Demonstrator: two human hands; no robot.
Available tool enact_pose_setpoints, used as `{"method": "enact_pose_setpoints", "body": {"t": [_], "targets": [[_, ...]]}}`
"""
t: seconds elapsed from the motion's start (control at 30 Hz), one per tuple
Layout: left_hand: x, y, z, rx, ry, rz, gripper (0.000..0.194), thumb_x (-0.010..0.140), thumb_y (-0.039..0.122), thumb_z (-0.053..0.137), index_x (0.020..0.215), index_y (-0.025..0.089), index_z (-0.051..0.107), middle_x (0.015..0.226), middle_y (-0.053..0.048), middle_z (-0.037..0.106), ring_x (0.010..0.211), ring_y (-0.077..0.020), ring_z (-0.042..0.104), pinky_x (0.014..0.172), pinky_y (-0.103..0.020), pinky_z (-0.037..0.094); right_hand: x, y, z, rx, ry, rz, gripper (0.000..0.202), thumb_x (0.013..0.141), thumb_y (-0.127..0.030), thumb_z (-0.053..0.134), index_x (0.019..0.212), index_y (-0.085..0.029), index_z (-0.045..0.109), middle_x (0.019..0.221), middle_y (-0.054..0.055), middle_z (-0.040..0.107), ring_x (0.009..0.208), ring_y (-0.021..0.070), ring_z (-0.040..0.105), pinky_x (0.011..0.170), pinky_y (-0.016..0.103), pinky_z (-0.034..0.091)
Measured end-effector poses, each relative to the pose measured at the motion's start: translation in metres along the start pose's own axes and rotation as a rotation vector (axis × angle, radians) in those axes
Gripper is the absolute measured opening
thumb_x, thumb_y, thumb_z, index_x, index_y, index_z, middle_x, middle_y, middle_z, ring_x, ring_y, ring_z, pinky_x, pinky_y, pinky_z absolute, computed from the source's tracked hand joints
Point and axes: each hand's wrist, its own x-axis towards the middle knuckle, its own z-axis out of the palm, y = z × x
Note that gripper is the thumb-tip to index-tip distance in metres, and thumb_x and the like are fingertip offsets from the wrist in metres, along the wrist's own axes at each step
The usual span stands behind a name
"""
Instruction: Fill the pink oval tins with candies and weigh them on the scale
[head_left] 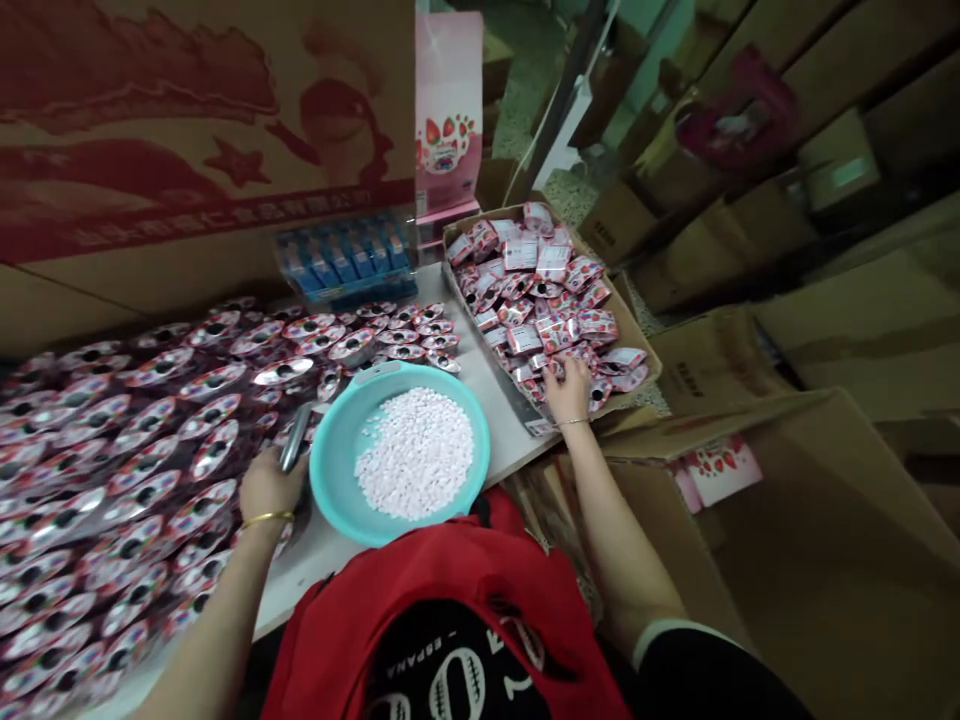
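My left hand (271, 486) is closed around a silver metal tool (296, 438), whose far end points up and away; its lower part is hidden in my fingers. Just to its right stands a turquoise basin (327, 480) partly filled with small pale tablets (420, 455). My right hand (570, 390) reaches over the near edge of a shallow cardboard box (637, 350). Its bent fingers are on a small pink strawberry-print packet (553, 367) among the heap. Packed upright on the left, many oval-topped foil pouches (142, 455) surround my left hand.
A printed carton (202, 130) walls off the back left, with blue boxes (345, 262) before it. A tall pink package (448, 110) stands behind the table. An open carton (810, 520) lies at right, beyond the table's edge; more cartons are stacked behind.
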Motion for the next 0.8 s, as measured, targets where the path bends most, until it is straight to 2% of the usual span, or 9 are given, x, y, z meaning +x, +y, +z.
{"method": "enact_pose_setpoints", "body": {"t": [0.07, 0.13, 0.23, 0.3, 0.43, 0.5, 0.63, 0.73, 0.8], "targets": [[0.002, 0.001, 0.003, 0.025, -0.010, 0.016, 0.035, 0.076, 0.054, 0.048, 0.085, 0.021, 0.052, 0.072, -0.004, 0.052, 0.071, -0.0263, 0.054, 0.059, -0.031, 0.032, 0.016, 0.026, -0.010, -0.170, 0.072, 0.117, 0.041, 0.075, -0.033, 0.059, 0.112, -0.013, 0.056, 0.113, 0.020, 0.055, 0.109, 0.0368, 0.047, 0.093, 0.058, 0.036], [0.000, 0.003, 0.001, -0.017, 0.007, 0.004, 0.043, 0.075, 0.055, 0.049, 0.103, 0.022, 0.050, 0.077, -0.004, 0.055, 0.075, -0.0294, 0.055, 0.060, -0.033, 0.034, 0.026, 0.043, -0.011, -0.253, 0.074, 0.248, 0.055, 0.073, -0.038, 0.062, 0.119, -0.010, 0.051, 0.117, 0.025, 0.053, 0.111, 0.0408, 0.045, 0.089, 0.061, 0.035], [-0.014, 0.009, -0.009, -0.087, 0.106, -0.020, 0.056, 0.080, 0.056, 0.045, 0.124, 0.021, 0.041, 0.099, -0.008, 0.060, 0.086, -0.0312, 0.057, 0.068, -0.037, 0.041, 0.035, 0.052, 0.001, -0.318, 0.001, 0.333, 0.062, 0.073, -0.042, 0.063, 0.121, -0.006, 0.048, 0.116, 0.028, 0.054, 0.110, 0.0412, 0.047, 0.090, 0.060, 0.034], [-0.027, 0.018, -0.014, -0.091, 0.107, 0.097, 0.051, 0.086, 0.049, 0.039, 0.127, 0.018, 0.041, 0.114, -0.011, 0.058, 0.098, -0.0289, 0.057, 0.079, -0.037, 0.044, 0.038, 0.052, 0.010, -0.374, -0.018, 0.371, 0.063, 0.072, -0.042, 0.064, 0.121, -0.005, 0.047, 0.116, 0.029, 0.054, 0.111, 0.0404, 0.047, 0.092, 0.058, 0.032], [-0.038, 0.055, -0.006, -0.014, -0.214, 0.484, 0.040, 0.090, 0.037, 0.038, 0.125, 0.019, 0.044, 0.120, -0.009, 0.056, 0.106, -0.0221, 0.056, 0.090, -0.032, 0.044, 0.039, 0.051, 0.023, -0.426, 0.001, 0.458, 0.061, 0.070, -0.039, 0.066, 0.117, -0.006, 0.048, 0.117, 0.027, 0.054, 0.112, 0.0391, 0.047, 0.095, 0.057, 0.029], [-0.031, 0.079, 0.009, 0.072, -0.357, 0.630, 0.035, 0.091, 0.032, 0.036, 0.121, 0.018, 0.046, 0.116, -0.011, 0.057, 0.105, -0.0218, 0.056, 0.091, -0.032, 0.043, 0.036, 0.050, 0.022, -0.412, -0.012, 0.446, 0.053, 0.070, -0.038, 0.066, 0.111, -0.008, 0.051, 0.118, 0.025, 0.053, 0.113, 0.0386, 0.045, 0.095, 0.058, 0.029], [-0.009, 0.117, 0.045, 0.275, -0.410, 0.667, 0.033, 0.093, 0.022, 0.031, 0.121, 0.015, 0.046, 0.116, -0.016, 0.053, 0.106, -0.0238, 0.054, 0.087, -0.034, 0.044, 0.023, 0.047, 0.009, -0.325, 0.035, 0.304, 0.029, 0.078, -0.038, 0.057, 0.094, -0.014, 0.055, 0.118, 0.021, 0.053, 0.115, 0.0361, 0.043, 0.096, 0.058, 0.028], [-0.007, 0.124, 0.064, 0.297, -0.482, 0.732, 0.034, 0.092, 0.018, 0.031, 0.121, 0.017, 0.047, 0.118, -0.015, 0.051, 0.101, -0.0232, 0.056, 0.079, -0.033, 0.045, 0.012, 0.044, -0.002, -0.208, 0.034, 0.113, 0.021, 0.085, -0.031, 0.045, 0.096, -0.016, 0.054, 0.114, 0.016, 0.056, 0.110, 0.0304, 0.049, 0.095, 0.051, 0.035], [-0.015, 0.121, 0.071, 0.297, -0.550, 0.799, 0.033, 0.092, 0.020, 0.033, 0.120, 0.019, 0.049, 0.116, -0.014, 0.051, 0.097, -0.0228, 0.057, 0.075, -0.031, 0.046, 0.008, 0.043, -0.002, -0.174, -0.021, 0.041, 0.032, 0.084, -0.033, 0.049, 0.109, -0.015, 0.050, 0.114, 0.017, 0.056, 0.107, 0.0293, 0.051, 0.093, 0.047, 0.038]]}}
